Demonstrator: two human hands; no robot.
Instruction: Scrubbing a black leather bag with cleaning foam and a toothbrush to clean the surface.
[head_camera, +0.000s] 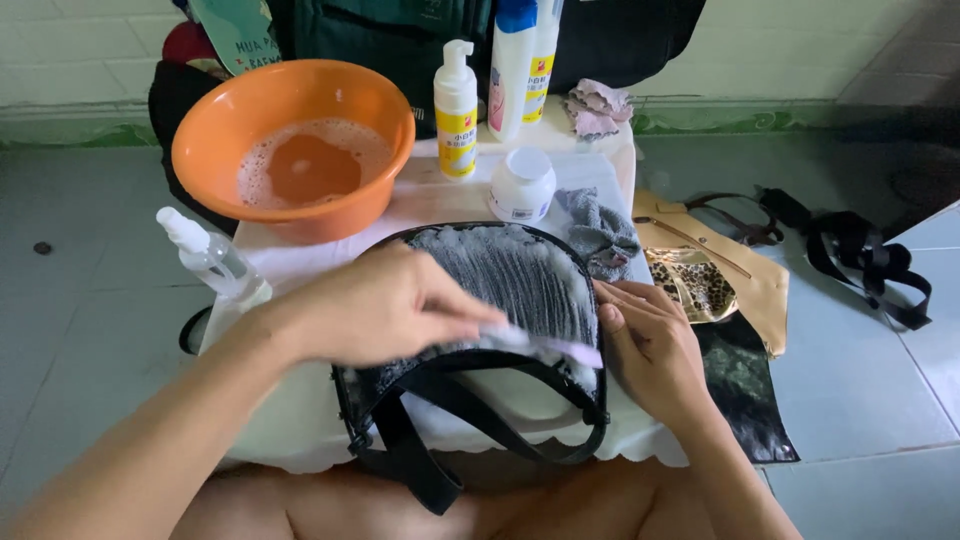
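A pale tiled floor (80, 330) and a low wall frame a small table (300, 420) draped in white cloth. In the middle of it lies a black handbag (500, 270), flat on its side and covered in white foam. Its rounded bottom points away from the person, its opening and strap (440, 400) toward them, so its long axis runs left to right across the table.

The left hand (385, 305) has its grip closed on a pale brush (550, 345) whose head rests on the foamy panel. The right hand (650, 345) lies with fingers curled against the bag's right edge, steadying it; it encloses nothing.

To scrub well, I judge short strokes along the ribbed lines work best, with the bag pinned so it does not slide.

Further out stand an orange basin (210, 150) of sudsy water, a clear spray bottle (215, 260), a pump bottle (456, 110), a white jar (522, 185) and a grey cloth (598, 230). A tan and leopard-print bag (760, 285) lies on the floor to the right.
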